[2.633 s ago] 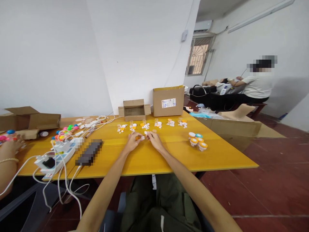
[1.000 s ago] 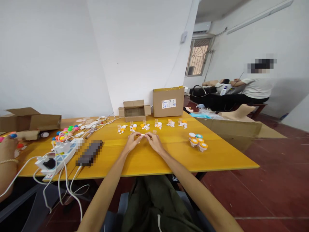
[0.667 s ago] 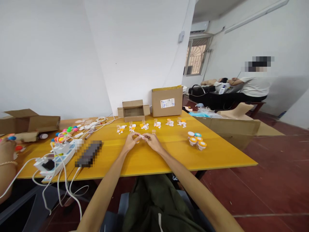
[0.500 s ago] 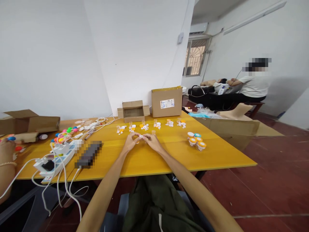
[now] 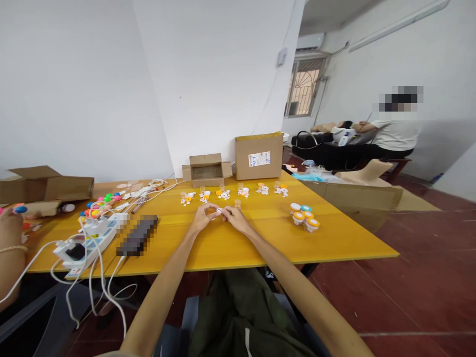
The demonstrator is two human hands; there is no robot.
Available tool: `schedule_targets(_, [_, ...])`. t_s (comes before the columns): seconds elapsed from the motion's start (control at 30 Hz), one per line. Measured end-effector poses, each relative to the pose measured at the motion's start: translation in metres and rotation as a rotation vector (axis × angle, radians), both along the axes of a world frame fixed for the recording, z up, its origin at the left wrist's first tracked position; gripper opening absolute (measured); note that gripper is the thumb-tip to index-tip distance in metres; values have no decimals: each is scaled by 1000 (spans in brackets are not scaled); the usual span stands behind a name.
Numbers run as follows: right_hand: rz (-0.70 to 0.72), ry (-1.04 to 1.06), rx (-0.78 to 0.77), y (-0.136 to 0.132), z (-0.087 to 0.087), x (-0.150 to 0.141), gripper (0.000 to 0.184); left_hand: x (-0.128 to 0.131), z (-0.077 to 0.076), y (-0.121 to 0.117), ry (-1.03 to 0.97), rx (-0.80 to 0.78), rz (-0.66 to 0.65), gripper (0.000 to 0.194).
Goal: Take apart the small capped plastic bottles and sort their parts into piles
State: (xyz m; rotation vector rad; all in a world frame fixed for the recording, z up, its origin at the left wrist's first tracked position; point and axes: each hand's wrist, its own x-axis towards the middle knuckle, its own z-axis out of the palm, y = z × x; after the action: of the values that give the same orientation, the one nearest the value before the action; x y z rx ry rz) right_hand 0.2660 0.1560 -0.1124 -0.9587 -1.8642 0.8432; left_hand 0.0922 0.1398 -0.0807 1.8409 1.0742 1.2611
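Over the yellow table, my left hand and my right hand meet at the fingertips. Between them they pinch a small white disc with dark spots or holes on its face. An orange piece shows partly behind my left fingers. Just beyond my right hand stands a small clear cup. Farther back runs a row of little piles of white and orange parts, each near a clear cup. To the right, several lidded cups with orange, white and teal tops sit in a cluster.
A power strip with trailing white cables and a dark phone-like device lie left. Cardboard boxes stand at the back. Another person's hand is at the far left near colourful balls. A seated person is at right.
The disc has turned, so its spotted face now shows more clearly between my fingers. At far left, the other person's hand has shifted slightly with a blue-and-orange ball. The view has moved a little.
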Motion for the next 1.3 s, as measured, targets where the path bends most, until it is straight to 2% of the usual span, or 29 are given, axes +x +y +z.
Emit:
schedule_targets(0.5, [2, -56, -9, -3, 3, 2, 35, 0, -1, 0, -9, -45, -37, 21])
schedule_targets(1.3, [33, -33, -23, -1, 1, 2, 39, 1, 2, -2, -15, -62, -49, 26])
